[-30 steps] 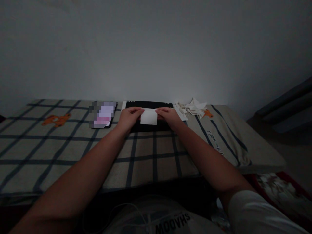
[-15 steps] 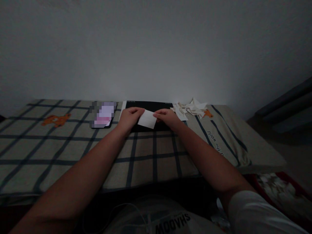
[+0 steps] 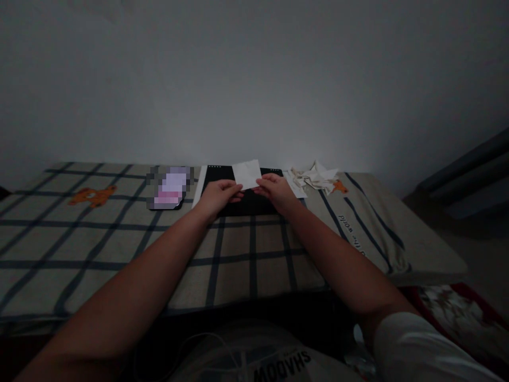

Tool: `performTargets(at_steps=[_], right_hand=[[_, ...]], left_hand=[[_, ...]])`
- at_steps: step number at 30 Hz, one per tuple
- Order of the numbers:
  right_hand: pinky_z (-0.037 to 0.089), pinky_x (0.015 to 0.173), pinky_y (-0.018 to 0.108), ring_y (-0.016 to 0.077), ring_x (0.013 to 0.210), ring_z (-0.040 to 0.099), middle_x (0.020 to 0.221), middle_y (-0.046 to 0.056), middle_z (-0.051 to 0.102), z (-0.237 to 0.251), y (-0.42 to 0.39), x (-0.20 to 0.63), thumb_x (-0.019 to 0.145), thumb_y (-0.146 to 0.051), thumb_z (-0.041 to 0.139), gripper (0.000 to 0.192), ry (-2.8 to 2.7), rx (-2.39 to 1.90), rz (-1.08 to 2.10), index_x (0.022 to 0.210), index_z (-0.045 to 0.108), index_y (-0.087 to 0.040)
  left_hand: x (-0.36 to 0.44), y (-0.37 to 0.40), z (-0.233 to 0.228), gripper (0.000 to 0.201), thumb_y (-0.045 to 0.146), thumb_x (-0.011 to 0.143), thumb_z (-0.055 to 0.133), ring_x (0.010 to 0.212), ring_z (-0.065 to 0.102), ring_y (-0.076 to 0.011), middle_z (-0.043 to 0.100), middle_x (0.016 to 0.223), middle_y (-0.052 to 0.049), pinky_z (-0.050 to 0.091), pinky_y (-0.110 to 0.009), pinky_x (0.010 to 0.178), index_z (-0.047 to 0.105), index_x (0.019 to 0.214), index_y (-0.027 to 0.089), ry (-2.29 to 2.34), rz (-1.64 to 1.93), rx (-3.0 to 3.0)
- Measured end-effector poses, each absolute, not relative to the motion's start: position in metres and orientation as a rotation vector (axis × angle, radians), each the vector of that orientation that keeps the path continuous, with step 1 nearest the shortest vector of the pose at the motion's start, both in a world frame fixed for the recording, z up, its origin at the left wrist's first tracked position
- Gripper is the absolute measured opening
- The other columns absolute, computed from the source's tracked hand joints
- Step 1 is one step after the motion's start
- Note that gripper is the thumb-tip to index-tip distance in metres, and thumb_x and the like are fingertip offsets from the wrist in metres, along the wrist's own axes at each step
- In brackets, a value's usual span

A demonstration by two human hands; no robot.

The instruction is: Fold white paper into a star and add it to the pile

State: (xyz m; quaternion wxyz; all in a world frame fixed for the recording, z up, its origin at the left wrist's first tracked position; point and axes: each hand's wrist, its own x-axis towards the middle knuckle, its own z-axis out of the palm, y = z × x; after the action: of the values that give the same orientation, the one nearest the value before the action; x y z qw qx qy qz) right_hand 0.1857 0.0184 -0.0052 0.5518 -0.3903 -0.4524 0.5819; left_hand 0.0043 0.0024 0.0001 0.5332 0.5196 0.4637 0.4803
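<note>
A small white sheet of paper [image 3: 246, 174] is held up by its lower edge above a flat black mat or folder [image 3: 252, 204]. My left hand [image 3: 220, 197] pinches the paper's lower left corner between thumb and fingers. At the lower right corner, my right hand [image 3: 275, 189] grips it the same way. White material shows along the left side of the black thing. Crumpled and folded pieces of whitish paper [image 3: 318, 176] lie just to the right of my right hand.
A phone [image 3: 170, 187] with a lit, blurred screen lies left of the mat. Everything rests on a checked cloth [image 3: 238, 265] with orange bear prints. A pale wall [image 3: 254, 79] rises directly behind. Something red with whitish scraps [image 3: 457, 310] sits low at the right.
The paper has turned from hanging below my fingers to standing up above them. My hands have shifted their hold to its lower corners, and my left hand is slightly lower.
</note>
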Motion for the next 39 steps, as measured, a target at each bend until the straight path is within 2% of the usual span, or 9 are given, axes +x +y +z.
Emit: performTargets(at_steps=[4,7,11,16,23,27,31,33,39], right_hand=[[0.055,0.070,0.026,0.0101,0.065,0.065,0.071,0.001,0.066,-0.008,0.018,0.187,0.074,-0.022,0.072,0.010,-1.135,-0.953,1.379,0.074,0.065,-0.016],[0.055,0.069,0.025,0.0100,0.066,0.065,0.073,0.002,0.069,-0.011,0.019,0.187,0.075,-0.023,0.072,0.009,-1.178,-0.962,1.372,0.078,0.068,-0.015],[0.054,0.067,0.025,0.0113,0.067,0.066,0.070,0.001,0.068,-0.013,0.019,0.187,0.072,-0.025,0.074,0.013,-1.263,-0.996,1.346,0.078,0.067,-0.016],[0.052,0.067,0.028,0.0113,0.063,0.062,0.068,0.000,0.067,-0.012,0.017,0.187,0.071,-0.026,0.075,0.014,-1.399,-1.029,1.255,0.077,0.067,-0.017],[0.052,0.068,0.029,0.0122,0.065,0.061,0.070,0.002,0.067,-0.014,0.019,0.188,0.072,-0.032,0.073,0.018,-1.423,-1.036,1.283,0.077,0.064,-0.017],[0.050,0.067,0.028,0.0116,0.065,0.057,0.076,0.000,0.063,-0.014,0.021,0.190,0.074,-0.033,0.071,0.028,-1.541,-1.022,0.940,0.097,0.063,-0.018],[0.050,0.074,0.031,0.0130,0.075,0.054,0.098,0.004,0.059,-0.011,0.020,0.195,0.076,-0.028,0.069,0.046,-1.646,-1.019,0.513,0.121,0.059,-0.024],[0.050,0.075,0.032,0.0157,0.082,0.054,0.104,0.006,0.057,-0.009,0.019,0.197,0.078,-0.027,0.067,0.048,-1.723,-1.017,0.420,0.125,0.059,-0.027],[0.051,0.069,0.031,0.0193,0.094,0.053,0.105,0.007,0.054,-0.009,0.019,0.199,0.083,-0.026,0.062,0.038,-1.829,-0.994,0.324,0.121,0.064,-0.028]], left_hand=[[0.003,0.003,0.002,0.013,0.024,0.072,0.074,0.063,0.061,-0.0088,0.067,0.071,-0.002,0.053,-0.021,0.066,0.067,0.077,0.013,1.164,1.262,1.217],[0.004,0.003,0.003,0.016,0.026,0.070,0.076,0.064,0.061,-0.0094,0.067,0.073,-0.002,0.053,-0.021,0.064,0.067,0.077,0.014,1.171,1.293,1.212],[0.004,0.003,0.002,0.024,0.032,0.067,0.079,0.065,0.061,-0.0105,0.068,0.077,-0.003,0.052,-0.022,0.064,0.070,0.079,0.014,1.151,1.249,1.229],[0.002,0.005,0.001,0.024,0.034,0.064,0.080,0.058,0.055,-0.0087,0.062,0.065,0.000,0.048,-0.020,0.058,0.067,0.070,0.014,1.205,1.295,1.264],[0.004,0.005,0.000,0.027,0.032,0.064,0.082,0.067,0.061,-0.0101,0.070,0.081,-0.004,0.052,-0.023,0.068,0.071,0.080,0.014,1.132,1.197,1.199],[0.004,0.003,0.002,0.022,0.031,0.065,0.080,0.063,0.059,-0.0107,0.070,0.075,-0.005,0.051,-0.023,0.065,0.071,0.075,0.014,1.235,1.213,1.255],[0.003,0.000,0.006,0.021,0.032,0.064,0.080,0.058,0.057,-0.0118,0.070,0.071,-0.005,0.048,-0.025,0.059,0.071,0.072,0.014,1.282,1.157,1.344],[0.002,-0.001,0.006,0.021,0.033,0.065,0.079,0.056,0.056,-0.0117,0.069,0.068,-0.005,0.046,-0.025,0.057,0.071,0.071,0.014,1.287,1.131,1.366],[0.002,0.001,0.004,0.019,0.032,0.066,0.079,0.054,0.056,-0.0113,0.068,0.065,-0.004,0.047,-0.025,0.057,0.071,0.068,0.015,1.312,1.103,1.348]])
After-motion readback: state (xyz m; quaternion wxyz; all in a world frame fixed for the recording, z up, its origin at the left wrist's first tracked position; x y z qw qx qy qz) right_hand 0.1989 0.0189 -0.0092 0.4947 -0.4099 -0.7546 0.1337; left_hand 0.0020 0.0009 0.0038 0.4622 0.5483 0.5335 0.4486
